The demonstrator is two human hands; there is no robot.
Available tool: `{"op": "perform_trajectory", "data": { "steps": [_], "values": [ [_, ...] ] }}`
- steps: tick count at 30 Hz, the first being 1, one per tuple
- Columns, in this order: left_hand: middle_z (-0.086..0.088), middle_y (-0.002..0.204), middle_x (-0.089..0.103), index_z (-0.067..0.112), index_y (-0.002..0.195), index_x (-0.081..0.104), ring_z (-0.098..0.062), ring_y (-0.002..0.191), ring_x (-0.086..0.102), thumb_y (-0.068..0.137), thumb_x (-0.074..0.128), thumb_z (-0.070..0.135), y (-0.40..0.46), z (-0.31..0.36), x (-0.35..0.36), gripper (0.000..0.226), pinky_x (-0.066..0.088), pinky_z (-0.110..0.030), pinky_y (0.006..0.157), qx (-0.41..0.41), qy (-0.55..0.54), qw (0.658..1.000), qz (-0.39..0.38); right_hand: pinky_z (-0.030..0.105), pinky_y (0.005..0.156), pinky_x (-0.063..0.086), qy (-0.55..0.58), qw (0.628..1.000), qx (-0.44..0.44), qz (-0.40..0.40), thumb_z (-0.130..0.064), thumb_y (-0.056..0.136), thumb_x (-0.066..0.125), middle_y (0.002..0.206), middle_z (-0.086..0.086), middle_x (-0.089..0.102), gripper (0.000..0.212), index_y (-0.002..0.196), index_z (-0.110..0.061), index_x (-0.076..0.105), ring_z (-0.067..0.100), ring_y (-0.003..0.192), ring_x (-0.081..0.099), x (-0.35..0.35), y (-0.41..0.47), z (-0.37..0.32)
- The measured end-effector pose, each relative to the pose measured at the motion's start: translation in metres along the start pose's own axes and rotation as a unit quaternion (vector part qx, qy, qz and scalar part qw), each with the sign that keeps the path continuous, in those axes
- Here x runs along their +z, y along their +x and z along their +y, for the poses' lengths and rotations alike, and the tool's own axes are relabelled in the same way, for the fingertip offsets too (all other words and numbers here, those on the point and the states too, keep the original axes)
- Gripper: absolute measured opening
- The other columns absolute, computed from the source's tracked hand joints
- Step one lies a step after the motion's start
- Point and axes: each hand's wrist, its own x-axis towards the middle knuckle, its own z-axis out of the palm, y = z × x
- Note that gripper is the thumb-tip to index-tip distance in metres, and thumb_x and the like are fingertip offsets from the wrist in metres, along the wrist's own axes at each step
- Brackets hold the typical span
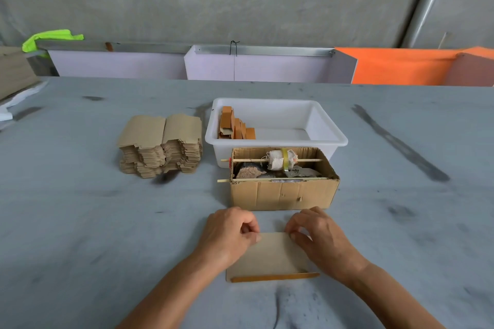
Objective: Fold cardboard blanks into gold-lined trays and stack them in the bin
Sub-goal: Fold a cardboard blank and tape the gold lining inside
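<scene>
A brown cardboard blank (pixel 275 254) lies on the grey table in front of me, a gold strip showing along its near edge. My left hand (pixel 230 232) pinches its far left corner with curled fingers. My right hand (pixel 318 235) pinches its far right corner. Two piles of flat blanks (pixel 160 147) stand side by side at the left. The white plastic bin (pixel 326 131) behind holds several folded gold-lined trays (pixel 235 125) at its left end.
An open cardboard box (pixel 283 195) stands between my hands and the bin, with two wooden sticks across it and a cloth-wrapped roll on one. White and orange panels (pixel 401 67) line the far table edge before a concrete wall.
</scene>
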Motion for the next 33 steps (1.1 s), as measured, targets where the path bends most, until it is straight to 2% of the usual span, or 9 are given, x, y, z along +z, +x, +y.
{"op": "perform_trajectory", "data": {
  "steps": [5,9,13,15,19,22,25,29,33],
  "values": [
    [0.015,0.068,0.052,0.023,0.079,0.07,-0.006,0.074,0.054,0.081,0.068,0.023,0.001,-0.004,-0.005,0.003,0.036,-0.02,0.076,0.064,0.068,0.996,-0.012,0.029,0.083,0.04,-0.076,0.995,-0.06,0.001,-0.012,0.089,0.056,0.092,-0.004,0.063,0.014,0.094,-0.018,0.068,0.017,0.097,0.05,0.001,0.002,-0.005],
    [0.015,0.082,0.053,0.024,0.085,0.066,-0.008,0.089,0.05,0.088,0.06,0.023,-0.001,-0.005,-0.003,0.006,0.03,-0.021,0.085,0.119,0.111,0.986,-0.022,0.033,0.057,0.049,-0.144,0.979,-0.138,0.048,-0.004,0.066,0.077,0.066,-0.004,0.06,0.017,0.067,-0.018,0.067,0.022,0.071,0.06,-0.002,0.001,-0.007],
    [0.007,0.094,0.054,0.022,0.093,0.064,-0.012,0.096,0.046,0.091,0.054,0.021,-0.004,-0.006,-0.003,0.011,0.033,-0.023,0.083,0.153,0.15,0.977,-0.009,0.03,0.056,0.048,-0.19,0.964,-0.181,0.052,-0.006,0.061,0.082,0.061,-0.006,0.056,0.021,0.063,-0.022,0.069,0.019,0.067,0.059,-0.004,0.001,-0.007],
    [0.002,0.089,0.057,0.02,0.089,0.065,-0.015,0.092,0.049,0.087,0.054,0.013,-0.009,0.001,-0.007,0.014,0.039,-0.025,0.077,0.181,0.201,0.963,-0.007,0.03,0.056,0.048,-0.219,0.955,-0.193,0.046,-0.005,0.056,0.082,0.059,-0.005,0.054,0.022,0.06,-0.02,0.068,0.02,0.067,0.059,-0.005,0.0,-0.009],
    [0.004,0.055,0.048,0.02,0.05,0.055,-0.013,0.055,0.053,0.049,0.065,0.012,-0.02,0.011,-0.013,0.012,0.038,-0.018,0.046,0.252,0.281,0.926,-0.002,0.029,0.059,0.048,-0.255,0.939,-0.225,0.048,-0.001,0.055,0.079,0.058,-0.001,0.051,0.024,0.053,-0.016,0.06,0.022,0.065,0.058,-0.005,-0.003,-0.013],
    [0.002,0.051,0.047,0.017,0.044,0.05,-0.016,0.051,0.052,0.05,0.064,0.011,-0.026,0.013,-0.01,0.017,0.036,-0.02,0.044,0.282,0.335,0.899,0.003,0.026,0.061,0.043,-0.282,0.928,-0.237,0.06,-0.003,0.057,0.08,0.058,-0.001,0.05,0.028,0.049,-0.016,0.056,0.021,0.063,0.056,-0.005,-0.005,-0.014],
    [0.002,0.051,0.047,0.016,0.042,0.048,-0.016,0.05,0.052,0.055,0.057,0.005,-0.03,0.016,-0.007,0.02,0.034,-0.021,0.043,0.286,0.368,0.885,0.015,0.026,0.061,0.045,-0.284,0.929,-0.231,0.055,-0.007,0.059,0.08,0.061,-0.002,0.054,0.022,0.054,-0.018,0.062,0.02,0.065,0.059,-0.006,-0.009,-0.012],
    [0.004,0.051,0.048,0.019,0.041,0.05,-0.014,0.051,0.053,0.036,0.08,0.011,-0.033,0.02,-0.005,0.032,0.035,-0.019,0.043,0.265,0.393,0.88,-0.027,0.025,0.054,0.046,-0.294,0.934,-0.203,0.021,-0.012,0.057,0.079,0.063,-0.007,0.055,0.018,0.061,-0.026,0.068,0.015,0.066,0.058,-0.007,-0.013,-0.012],
    [0.005,0.051,0.049,0.022,0.053,0.062,-0.013,0.051,0.053,0.028,0.084,0.015,-0.032,0.026,0.003,0.034,0.035,-0.019,0.042,0.229,0.402,0.886,-0.011,0.023,0.047,0.042,-0.3,0.939,-0.17,0.015,-0.009,0.043,0.076,0.056,-0.007,0.052,0.021,0.053,-0.025,0.066,0.014,0.059,0.055,-0.006,-0.013,-0.02]
  ]
}}
